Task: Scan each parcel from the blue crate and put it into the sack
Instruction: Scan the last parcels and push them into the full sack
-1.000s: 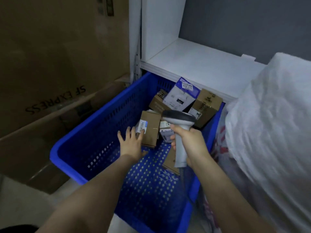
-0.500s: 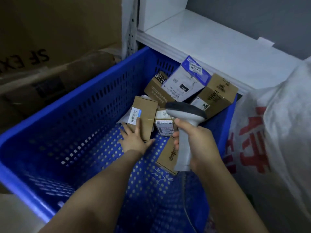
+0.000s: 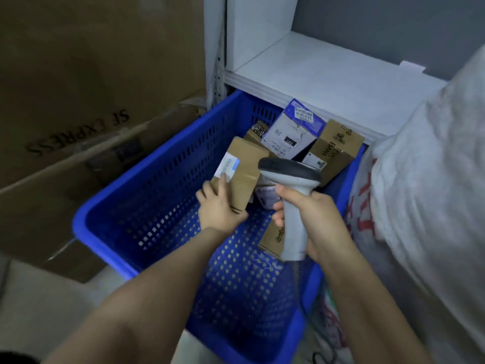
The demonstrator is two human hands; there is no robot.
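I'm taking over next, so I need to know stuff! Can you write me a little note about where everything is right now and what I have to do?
Left hand: grips the brown parcel by its near end, over the blue crate.
Right hand: holds the scanner, its head close beside that parcel.
Sack: to the right of the crate; its contents are hidden.
Done: cannot tell whether this parcel is scanned.
Left: scan it, sack it, then do the others at the crate's far end, such as the white and blue box.

A parcel [image 3: 245,166] in left hand [image 3: 217,208], scanner [image 3: 291,177] in right hand [image 3: 319,227].
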